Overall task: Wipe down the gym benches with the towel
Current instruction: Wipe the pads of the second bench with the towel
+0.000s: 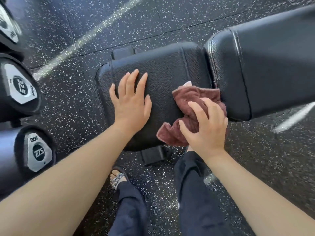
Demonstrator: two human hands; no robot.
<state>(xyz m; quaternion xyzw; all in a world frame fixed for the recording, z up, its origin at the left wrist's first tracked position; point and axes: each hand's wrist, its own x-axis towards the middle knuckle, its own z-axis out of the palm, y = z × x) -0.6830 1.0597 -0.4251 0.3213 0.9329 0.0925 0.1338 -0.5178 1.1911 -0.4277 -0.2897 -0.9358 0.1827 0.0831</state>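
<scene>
Maroon towel lies bunched at centre-right of the frame on the black bench seat, the right grip curled round it; the left grip rests flat, fingers spread, beside it.

Between your left hand and right hand the bench seat lies bare, free to cross. Just beyond your right hand the back pad walls off the way, the towel against it. Well left of your left hand, dumbbells stand.

The seat pad is grained black leatherette, the towel fuzzy maroon terry cloth, the floor speckled matt rubber.
</scene>
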